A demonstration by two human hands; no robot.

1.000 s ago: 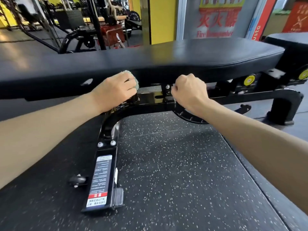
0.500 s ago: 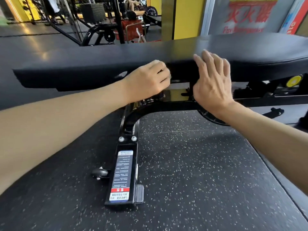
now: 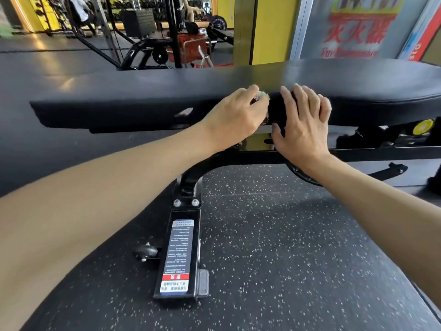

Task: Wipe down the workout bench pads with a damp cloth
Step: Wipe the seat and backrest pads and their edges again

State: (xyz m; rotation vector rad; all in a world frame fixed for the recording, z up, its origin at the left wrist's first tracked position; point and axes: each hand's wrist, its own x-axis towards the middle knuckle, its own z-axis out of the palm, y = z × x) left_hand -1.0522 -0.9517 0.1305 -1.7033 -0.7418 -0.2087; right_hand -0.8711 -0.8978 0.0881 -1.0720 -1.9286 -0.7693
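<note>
Cloth point(image 3: 263, 94): only a small pale green tuft shows, bunched inside the left hand and pressed to the near side edge of the bench pad, just beside the right hand's index finger.
Bench pad point(image 3: 143, 96): long, black and glossy, lying flat across the view; a pale scuff marks its near side to the left of the hands.
Left hand point(image 3: 235, 115): fingers curled round the cloth, knuckles towards the camera, held against the pad's edge.
Right hand point(image 3: 303, 125): holding nothing; fingers straight and slightly spread, laid flat on the pad's near side, thumb pointing down towards the frame.
Frame point(image 3: 372, 152): black steel bar under the pad, curving down between the forearms into a foot on the floor.
Label point(image 3: 178, 256): black sticker with a red band, on the foot; its text is too small to read.
Wheel point(image 3: 145, 251): small and black, on the foot's left side.
Yellow knob point(image 3: 423, 126): under the pad, far right.
Floor point(image 3: 286, 259): black rubber flecked with white.
Background: a red-lettered poster point(image 3: 358, 27), blurred, and a yellow pillar point(image 3: 269, 27) behind the pad; black gym machines further back on the left.
</note>
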